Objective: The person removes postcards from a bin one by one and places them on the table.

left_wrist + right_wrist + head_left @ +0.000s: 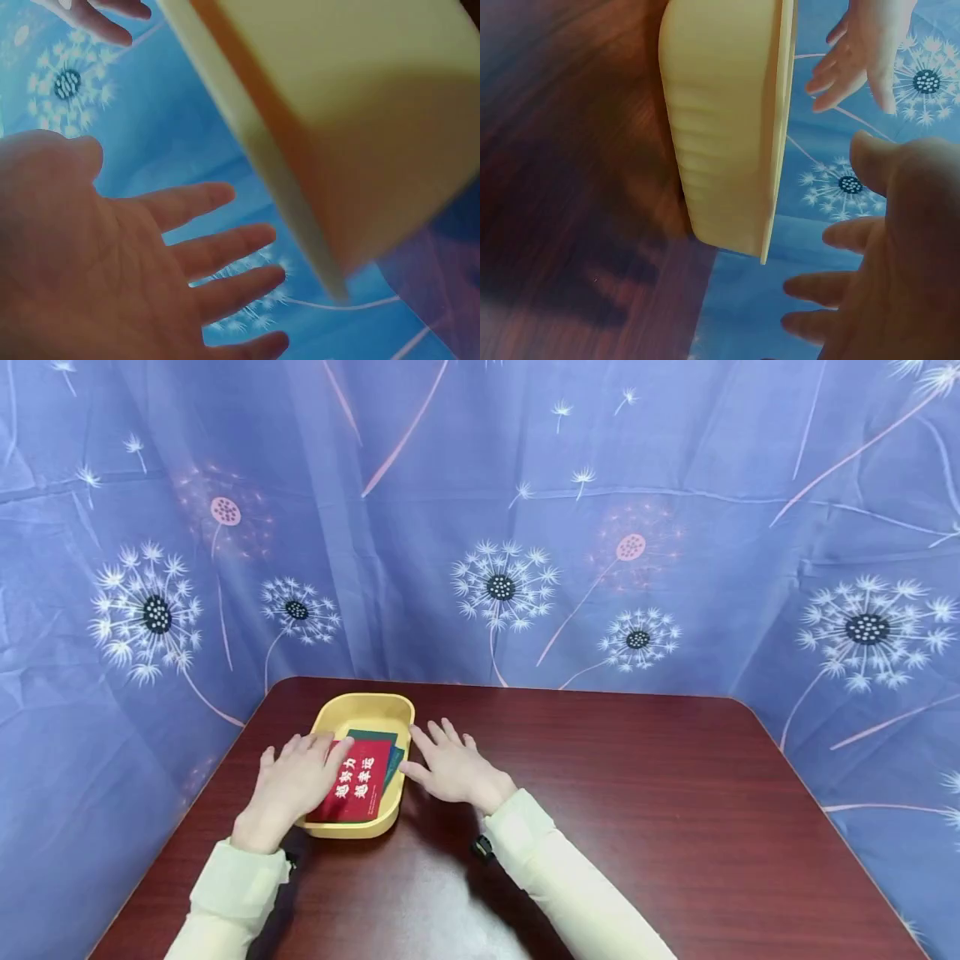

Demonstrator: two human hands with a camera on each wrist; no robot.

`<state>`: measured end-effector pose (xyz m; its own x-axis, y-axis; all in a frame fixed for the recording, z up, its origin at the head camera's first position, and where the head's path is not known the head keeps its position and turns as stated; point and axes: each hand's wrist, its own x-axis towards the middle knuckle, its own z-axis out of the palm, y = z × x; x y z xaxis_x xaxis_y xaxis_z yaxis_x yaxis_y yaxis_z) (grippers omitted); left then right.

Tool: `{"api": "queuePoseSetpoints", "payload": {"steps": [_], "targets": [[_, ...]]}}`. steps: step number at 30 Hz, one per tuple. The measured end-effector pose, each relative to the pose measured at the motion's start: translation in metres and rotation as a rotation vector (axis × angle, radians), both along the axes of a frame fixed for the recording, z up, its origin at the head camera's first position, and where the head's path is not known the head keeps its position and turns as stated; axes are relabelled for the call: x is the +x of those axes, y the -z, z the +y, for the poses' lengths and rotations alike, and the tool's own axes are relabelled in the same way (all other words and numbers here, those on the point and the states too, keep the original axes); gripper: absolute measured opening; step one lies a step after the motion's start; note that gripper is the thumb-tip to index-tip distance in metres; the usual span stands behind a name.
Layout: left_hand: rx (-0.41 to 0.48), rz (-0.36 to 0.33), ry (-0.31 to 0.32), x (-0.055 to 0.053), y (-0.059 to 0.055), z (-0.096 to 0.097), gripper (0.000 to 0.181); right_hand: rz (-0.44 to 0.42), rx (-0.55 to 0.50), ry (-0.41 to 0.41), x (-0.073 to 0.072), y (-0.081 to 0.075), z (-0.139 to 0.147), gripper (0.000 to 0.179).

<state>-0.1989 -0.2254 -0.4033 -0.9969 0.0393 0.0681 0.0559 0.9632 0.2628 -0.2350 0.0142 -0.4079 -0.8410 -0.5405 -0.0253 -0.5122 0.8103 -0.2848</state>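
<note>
1. L hand (296, 781): over L side of bin. Fingers extended, spread, released; thumb out to side, above red cover in head view. L wrist view: gap betw. fingertips & bin rim.
2. R hand (453, 768): at R side of bin. Fingers straight, spread, thumb apart; released. Fingertips overlap R rim in head view; R wrist view shows them apart from it.
3. Yellow bin (352, 832): qty 1, rounded rect., upright on L part of table, betw. hands. Long sides run away from person; far end just beside far table edge, L side nr L edge.
4. Red booklet (356, 785): qty 1, in bin, top of stack, white Chinese chars. in two lines; L part hidden by L hand.
5. Dk green booklet (372, 735): in bin, under red one, far edge showing.
6. Teal booklet (393, 767): in bin, set askew, corner out at R of red one; most of it covered.
7. Table (637, 827): dk red-brown, wood grain, rounded far corners. Broad stretch of top R of R hand, out to R edge; narrower strip L of bin.
8. Curtain (420, 568): blue, dandelion print, behind far edge & along sides.
9. Sleeves (240, 881): pale, both arms.
</note>
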Motion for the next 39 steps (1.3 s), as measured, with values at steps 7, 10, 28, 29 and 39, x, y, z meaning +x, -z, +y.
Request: {"api": "queuePoseSetpoints", "payload": {"steps": [7,10,28,29,39], "targets": [[0.090,-0.008,-0.002,-0.008,0.001,-0.025,0.071,0.013,-0.104,-0.044,-0.014,-0.001,-0.017,0.065],[0.131,0.006,-0.038,-0.010,0.005,-0.035,0.068,0.015,-0.188,-0.068,-0.017,0.002,-0.025,0.065],[0.277,-0.080,-0.070,-0.037,0.040,-0.058,0.050,-0.311,-0.816,0.238,-0.008,0.002,-0.072,0.037],[0.288,-0.090,-0.078,-0.038,0.042,-0.057,0.050,-0.369,-0.878,0.276,-0.006,0.002,-0.075,0.035],[0.297,-0.107,-0.105,-0.039,0.048,-0.060,0.063,-0.529,-1.199,0.529,0.006,-0.003,-0.101,0.033]]}}
